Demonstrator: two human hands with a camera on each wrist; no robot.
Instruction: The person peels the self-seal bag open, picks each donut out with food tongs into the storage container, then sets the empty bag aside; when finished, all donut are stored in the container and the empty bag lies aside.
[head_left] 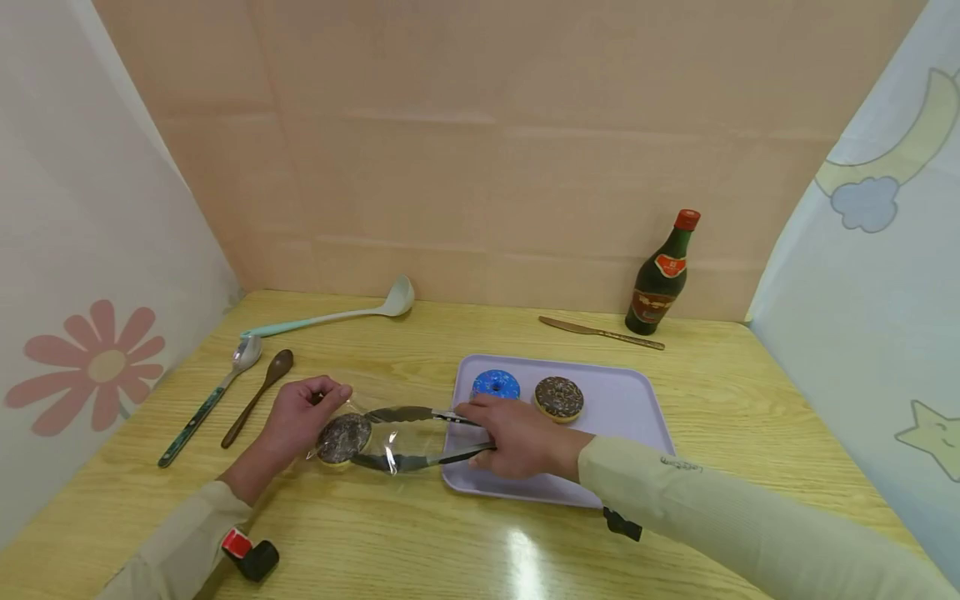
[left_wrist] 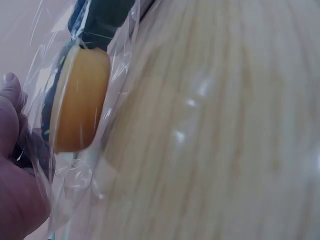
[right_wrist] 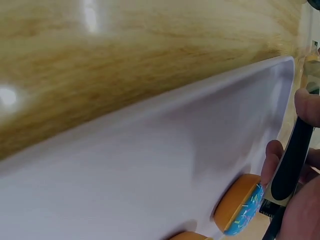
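Observation:
My left hand (head_left: pixel 300 417) pinches the edge of a clear plastic bag (head_left: pixel 393 437) at the left of the table. Inside the bag is a chocolate-topped donut (head_left: pixel 343 437), whose orange-brown side shows in the left wrist view. Tongs (head_left: pixel 401 414) reach into the bag from the right, their dark tips at the donut. My right hand (head_left: pixel 521 437) grips the tongs' handles above the left part of a lilac tray (head_left: pixel 615 408). On that tray lie a blue sprinkled donut (head_left: pixel 508 382), partly behind the right hand, and a second chocolate donut (head_left: pixel 558 408).
To the left lie a wooden spoon (head_left: pixel 258 400), a metal spoon with a green handle (head_left: pixel 198 421) and a ladle (head_left: pixel 337 316). A table knife (head_left: pixel 600 332) and a dark bottle with a red cap (head_left: pixel 656 287) are at the back right. Curtains enclose the table.

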